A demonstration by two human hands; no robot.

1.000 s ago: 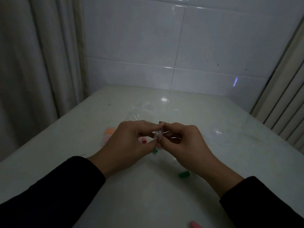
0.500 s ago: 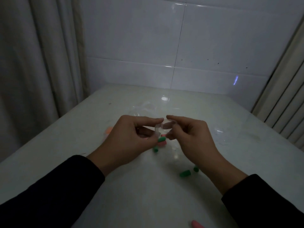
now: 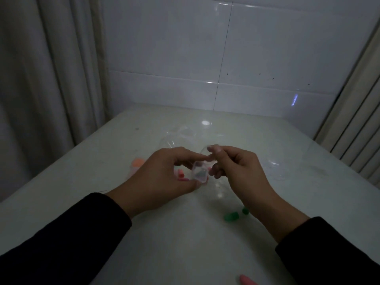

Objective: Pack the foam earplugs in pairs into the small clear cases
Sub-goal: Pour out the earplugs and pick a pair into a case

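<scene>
The left hand (image 3: 164,173) holds a small clear case (image 3: 199,174) pinched between its thumb below and its index finger on top, the case standing just past the fingertips with something dark showing dimly inside; what it is cannot be told. The right hand (image 3: 236,167) meets it from the other side: its thumb and index finger are curled and pinch the case's clear lid (image 3: 207,155) at the upper edge, while the other fingers fold loosely under. The two hands' fingertips almost touch above the case.

Just behind the left fingers, partly hidden by them, lie red earplugs (image 3: 182,175) on the white table (image 3: 185,243). Further off past the left knuckles sits an orange earplug (image 3: 138,162). Under the right wrist, near that forearm, lie two green earplugs (image 3: 232,216), close together. Well towards the person, at the bottom edge, a pink earplug (image 3: 246,280) shows in part.

Beyond both sets of fingertips, crumpled clear plastic (image 3: 178,138) lies on the table, and more clear cases (image 3: 277,169) rest out past the right hand, hard to make out in the dim light. Black sleeves (image 3: 61,243) cover both forearms. A white tiled wall (image 3: 205,58) stands behind the table, with a curtain (image 3: 41,79) off to the left.
</scene>
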